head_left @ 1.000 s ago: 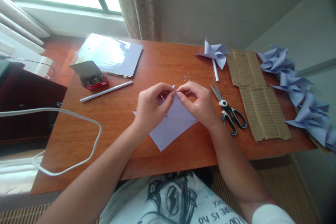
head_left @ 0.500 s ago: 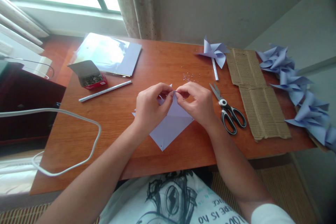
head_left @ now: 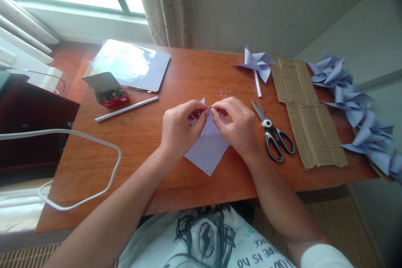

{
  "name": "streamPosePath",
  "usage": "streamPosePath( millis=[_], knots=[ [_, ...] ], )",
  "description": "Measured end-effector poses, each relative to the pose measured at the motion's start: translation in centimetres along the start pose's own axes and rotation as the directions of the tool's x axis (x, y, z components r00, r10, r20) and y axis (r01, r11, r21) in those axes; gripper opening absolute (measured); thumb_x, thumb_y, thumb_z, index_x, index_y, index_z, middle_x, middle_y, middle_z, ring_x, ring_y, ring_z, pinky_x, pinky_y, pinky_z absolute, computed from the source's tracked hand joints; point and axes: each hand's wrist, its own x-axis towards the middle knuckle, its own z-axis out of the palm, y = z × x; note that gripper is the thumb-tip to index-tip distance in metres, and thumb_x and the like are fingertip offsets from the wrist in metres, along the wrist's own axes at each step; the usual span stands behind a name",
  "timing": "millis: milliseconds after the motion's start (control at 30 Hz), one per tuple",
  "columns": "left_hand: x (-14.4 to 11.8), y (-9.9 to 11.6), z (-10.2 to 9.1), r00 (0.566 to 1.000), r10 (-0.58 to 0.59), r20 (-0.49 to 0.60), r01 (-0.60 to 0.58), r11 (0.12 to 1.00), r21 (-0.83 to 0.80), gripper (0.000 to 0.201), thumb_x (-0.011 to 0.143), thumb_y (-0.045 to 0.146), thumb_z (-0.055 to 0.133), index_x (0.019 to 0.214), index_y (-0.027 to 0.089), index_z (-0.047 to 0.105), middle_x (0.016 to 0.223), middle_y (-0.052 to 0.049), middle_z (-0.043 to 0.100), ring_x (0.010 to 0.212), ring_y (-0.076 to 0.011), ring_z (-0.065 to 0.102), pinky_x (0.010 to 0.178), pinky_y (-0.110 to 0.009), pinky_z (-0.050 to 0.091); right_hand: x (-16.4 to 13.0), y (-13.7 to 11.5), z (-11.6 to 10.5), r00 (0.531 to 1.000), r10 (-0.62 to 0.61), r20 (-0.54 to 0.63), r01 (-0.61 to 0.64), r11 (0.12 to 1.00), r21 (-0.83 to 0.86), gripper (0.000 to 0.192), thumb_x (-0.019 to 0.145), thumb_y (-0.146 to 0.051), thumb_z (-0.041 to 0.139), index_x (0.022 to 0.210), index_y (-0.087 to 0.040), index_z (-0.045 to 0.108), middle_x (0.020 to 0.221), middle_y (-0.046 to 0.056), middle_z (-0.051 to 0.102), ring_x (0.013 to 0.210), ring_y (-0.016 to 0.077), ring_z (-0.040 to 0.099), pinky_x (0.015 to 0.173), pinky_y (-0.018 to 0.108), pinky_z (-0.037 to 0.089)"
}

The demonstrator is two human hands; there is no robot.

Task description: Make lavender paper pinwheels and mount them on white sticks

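Right now I have both hands meeting over the lavender paper square [head_left: 207, 150], which lies on the wooden table [head_left: 141, 150] directly in front of me, one corner pointing back toward my chest. My left hand [head_left: 179, 130] is pinched closed on paper tips gathered at the centre, thumb and forefinger pressed together. My right hand [head_left: 237, 127] is closed too, fingertips pinching at the same spot; something small seems to sit between them, possibly a pin, but it is too tiny for me to tell. The upper flaps are lifted and folded inward, while the lower half of the sheet lies flat on the wood.

As I judge it, this piece is partway built: the cuts look made and some corners are drawn in, but the blades are not all gathered and no stick is attached. A loose white stick [head_left: 127, 109] lies to my left, near the open box of pins [head_left: 108, 92] and the stack of paper sheets [head_left: 132, 65]. Small beads [head_left: 226, 91] are scattered just beyond my fingers. To my right sit the scissors [head_left: 274, 134] and corrugated cardboard strips [head_left: 309, 121]. One finished pinwheel [head_left: 256, 63] rests at the far edge, and a row of completed pinwheels [head_left: 354, 104] lies off the table's right side.
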Motion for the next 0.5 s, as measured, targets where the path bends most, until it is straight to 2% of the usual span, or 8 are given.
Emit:
streamPosePath(
  millis=[233,400,500],
  knots=[
    [-0.11,0.08,0.00,0.999,0.020,-0.031,-0.019,0.999,0.045,0.007,0.087,0.021,0.065,0.085,0.020,0.072,0.080,-0.001,0.077,0.069,-0.0147,0.069,0.068,-0.025,0.054,-0.40,-0.01,0.38,0.999,-0.028,-0.017,0.027,1.000,-0.011,0.014,0.099,-0.026,0.056,0.097,-0.027,0.070,0.093,0.008,0.072,0.090,0.0247,0.064,0.087,0.041,0.051],
    [-0.06,-0.10,0.02,0.999,0.006,-0.053,-0.004,0.999,0.046,0.008,0.087,0.021,0.065,0.085,0.020,0.072,0.080,-0.001,0.076,0.069,-0.0137,0.069,0.068,-0.024,0.053,-0.56,0.03,0.67,0.991,-0.128,-0.039,0.124,0.988,-0.087,0.017,0.099,-0.023,0.058,0.105,-0.026,0.073,0.094,0.008,0.073,0.090,0.0238,0.065,0.086,0.039,0.052],
    [0.02,-0.26,0.03,0.998,0.008,-0.063,-0.006,1.000,0.024,0.008,0.087,0.021,0.064,0.085,0.019,0.071,0.079,-0.001,0.076,0.068,-0.0134,0.068,0.067,-0.024,0.053,-0.55,-0.06,0.70,0.989,-0.143,-0.037,0.138,0.985,-0.106,0.019,0.099,-0.021,0.057,0.107,-0.025,0.074,0.095,0.007,0.074,0.090,0.0219,0.066,0.086,0.038,0.053]
  ],
)
